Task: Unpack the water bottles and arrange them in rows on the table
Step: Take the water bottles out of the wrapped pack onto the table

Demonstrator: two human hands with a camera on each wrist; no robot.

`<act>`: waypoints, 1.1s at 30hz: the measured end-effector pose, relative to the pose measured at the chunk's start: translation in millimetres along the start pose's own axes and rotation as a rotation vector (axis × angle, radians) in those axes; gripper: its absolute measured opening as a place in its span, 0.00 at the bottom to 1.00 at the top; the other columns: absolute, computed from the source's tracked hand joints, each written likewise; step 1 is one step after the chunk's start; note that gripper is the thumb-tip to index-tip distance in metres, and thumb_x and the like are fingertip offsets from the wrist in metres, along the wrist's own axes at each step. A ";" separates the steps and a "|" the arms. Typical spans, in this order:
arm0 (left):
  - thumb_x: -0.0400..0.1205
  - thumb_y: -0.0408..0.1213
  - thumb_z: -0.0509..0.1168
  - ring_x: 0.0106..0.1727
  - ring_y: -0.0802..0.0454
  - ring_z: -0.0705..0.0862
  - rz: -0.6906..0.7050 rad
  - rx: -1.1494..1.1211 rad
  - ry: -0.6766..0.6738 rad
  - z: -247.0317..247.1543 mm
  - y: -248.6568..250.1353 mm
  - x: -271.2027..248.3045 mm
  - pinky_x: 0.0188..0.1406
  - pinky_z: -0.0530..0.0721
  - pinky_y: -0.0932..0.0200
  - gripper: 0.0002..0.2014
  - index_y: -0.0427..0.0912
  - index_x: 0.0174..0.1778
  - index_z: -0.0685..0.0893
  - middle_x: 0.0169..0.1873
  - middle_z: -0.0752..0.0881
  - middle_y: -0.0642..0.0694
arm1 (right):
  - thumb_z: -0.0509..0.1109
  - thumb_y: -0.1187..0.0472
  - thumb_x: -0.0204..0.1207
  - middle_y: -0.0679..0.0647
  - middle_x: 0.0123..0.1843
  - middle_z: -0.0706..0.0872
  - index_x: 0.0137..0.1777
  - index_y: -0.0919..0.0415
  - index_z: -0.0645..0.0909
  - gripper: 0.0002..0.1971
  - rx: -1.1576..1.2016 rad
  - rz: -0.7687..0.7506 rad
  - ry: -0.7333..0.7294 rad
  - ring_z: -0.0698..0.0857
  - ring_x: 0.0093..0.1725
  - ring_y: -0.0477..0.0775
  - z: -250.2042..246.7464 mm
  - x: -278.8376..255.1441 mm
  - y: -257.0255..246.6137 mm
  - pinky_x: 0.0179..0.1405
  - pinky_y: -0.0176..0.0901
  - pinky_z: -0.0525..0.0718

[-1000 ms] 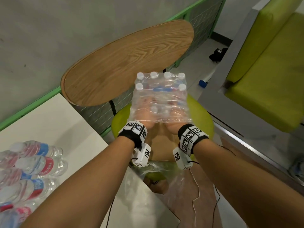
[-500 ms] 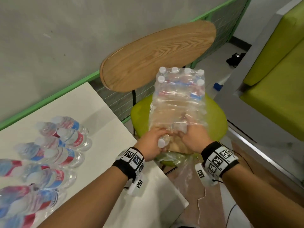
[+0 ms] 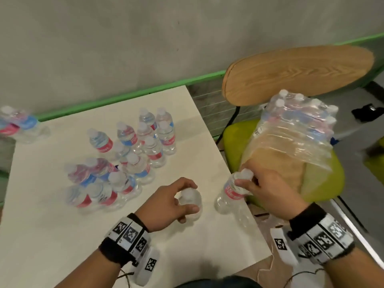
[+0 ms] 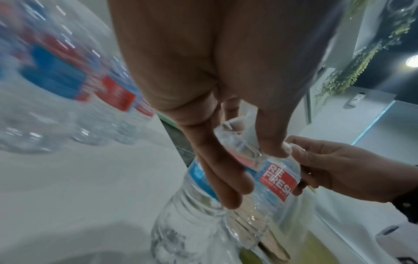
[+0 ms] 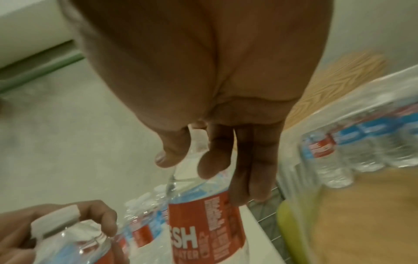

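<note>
My left hand [image 3: 182, 202] grips a clear water bottle [image 3: 192, 201] from above by its capped top, near the front of the white table [image 3: 52, 235]. To its right, my right hand [image 3: 247, 183] holds a second bottle [image 3: 230, 192] by the neck, tilted, at the table's right edge. In the right wrist view my right hand [image 5: 189, 164] pinches that red-labelled bottle [image 5: 203, 232]. The torn plastic-wrapped pack [image 3: 295, 129], with several bottles inside, lies on the green chair seat [image 3: 324, 179]. Several unpacked bottles [image 3: 135, 154] stand clustered mid-table. In the left wrist view my left hand [image 4: 248, 171] curls over a bottle top.
Several more bottles [image 3: 16, 123] sit at the table's far left. The chair's wooden backrest [image 3: 297, 73] rises behind the pack. A grey wall with a green strip [image 3: 124, 96] borders the table's far side. Loose plastic wrap [image 3: 245, 217] hangs at the table's right edge.
Both hands drew away from the pack on the chair, each now holding a bottle, and moved left over the table. The head view swung left toward the standing bottles.
</note>
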State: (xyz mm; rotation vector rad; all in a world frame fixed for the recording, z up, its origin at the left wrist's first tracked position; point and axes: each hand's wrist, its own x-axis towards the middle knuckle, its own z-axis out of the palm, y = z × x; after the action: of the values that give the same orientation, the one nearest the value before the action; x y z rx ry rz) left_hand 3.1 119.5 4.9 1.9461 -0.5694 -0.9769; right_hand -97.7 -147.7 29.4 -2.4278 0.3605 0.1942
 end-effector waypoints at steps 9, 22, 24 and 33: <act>0.69 0.47 0.82 0.26 0.51 0.86 -0.173 -0.014 0.350 -66.9 -79.9 -106.1 0.29 0.89 0.52 0.19 0.62 0.54 0.87 0.46 0.90 0.59 | 0.71 0.47 0.74 0.41 0.45 0.77 0.56 0.41 0.74 0.13 -0.165 -0.360 -0.323 0.78 0.41 0.44 87.7 33.9 -112.2 0.46 0.46 0.80; 0.73 0.48 0.76 0.37 0.49 0.88 -0.324 -0.009 0.831 -128.5 -190.1 -164.4 0.45 0.86 0.53 0.19 0.66 0.54 0.76 0.45 0.87 0.58 | 0.73 0.56 0.74 0.48 0.54 0.81 0.56 0.49 0.77 0.12 -0.169 -0.467 -0.400 0.81 0.50 0.54 209.6 45.2 -231.7 0.49 0.47 0.78; 0.74 0.49 0.75 0.39 0.49 0.88 -0.310 -0.006 0.855 -135.0 -195.1 -160.1 0.45 0.85 0.54 0.19 0.66 0.55 0.74 0.47 0.87 0.57 | 0.73 0.57 0.75 0.50 0.55 0.81 0.58 0.52 0.78 0.13 -0.174 -0.499 -0.379 0.81 0.52 0.56 221.6 49.8 -245.7 0.49 0.47 0.78; 0.78 0.46 0.72 0.44 0.48 0.84 -0.242 0.026 0.829 -166.9 -195.1 -130.2 0.45 0.79 0.56 0.17 0.56 0.61 0.75 0.44 0.85 0.53 | 0.69 0.56 0.79 0.55 0.55 0.80 0.66 0.55 0.75 0.17 -0.273 -0.492 -0.257 0.82 0.50 0.61 253.8 77.7 -286.7 0.44 0.45 0.73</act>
State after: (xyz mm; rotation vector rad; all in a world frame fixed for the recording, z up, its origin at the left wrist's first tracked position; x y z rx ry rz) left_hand 65.0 394.5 -53.6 2.2433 0.1307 -0.2252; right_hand 52.2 210.8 -11.3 -2.6286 -0.4017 0.3472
